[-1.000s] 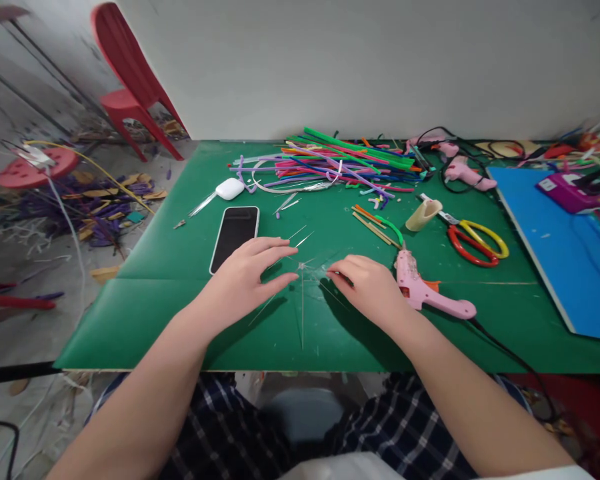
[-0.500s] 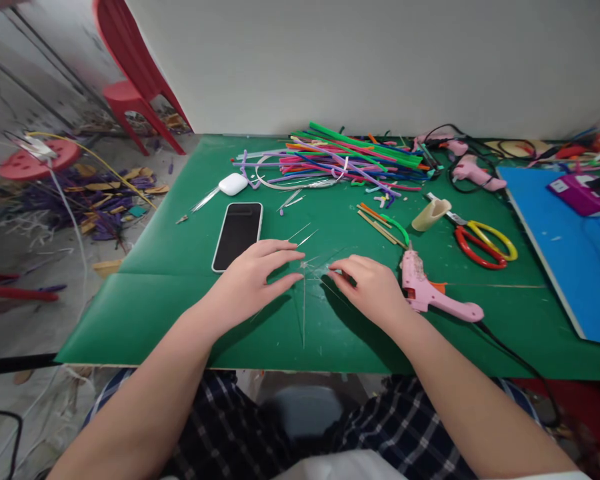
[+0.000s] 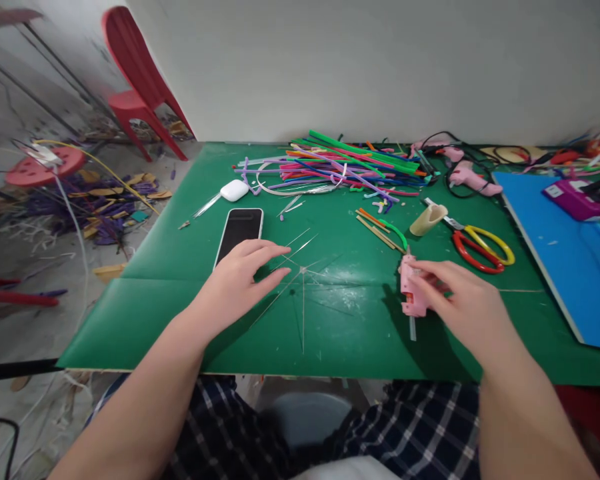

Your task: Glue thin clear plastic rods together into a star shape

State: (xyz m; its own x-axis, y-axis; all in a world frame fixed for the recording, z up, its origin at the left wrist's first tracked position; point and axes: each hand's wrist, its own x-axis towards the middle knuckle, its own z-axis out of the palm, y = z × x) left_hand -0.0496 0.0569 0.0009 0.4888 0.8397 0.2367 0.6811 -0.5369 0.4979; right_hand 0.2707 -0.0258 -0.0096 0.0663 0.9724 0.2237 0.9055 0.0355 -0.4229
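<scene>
Thin wire-like spokes (image 3: 303, 307) spread out from a small joined centre on the green table. My left hand (image 3: 235, 283) is beside them, thumb and fingers apart; one spoke passes close to the fingertips, and I cannot tell if they touch. Over on the right, my right hand (image 3: 463, 300) has its thumb and fingers around the pink hot glue gun (image 3: 413, 283), whose handle is mostly hidden behind the hand. A clear glue stick (image 3: 413, 329) pokes out of the gun's back end. Under the left hand's edge lies a phone (image 3: 237, 230).
Colourful pipe cleaners (image 3: 350, 163) are heaped at the back. Scissors (image 3: 480, 247), a bamboo tube (image 3: 429, 220) and short sticks (image 3: 377, 230) lie beyond the glue gun. A blue board (image 3: 555, 253) fills the right side; a white case (image 3: 235, 191) sits behind the phone.
My right hand has left the spokes, moved right and taken hold of the glue gun. My left hand has shifted slightly left, away from the spokes' centre.
</scene>
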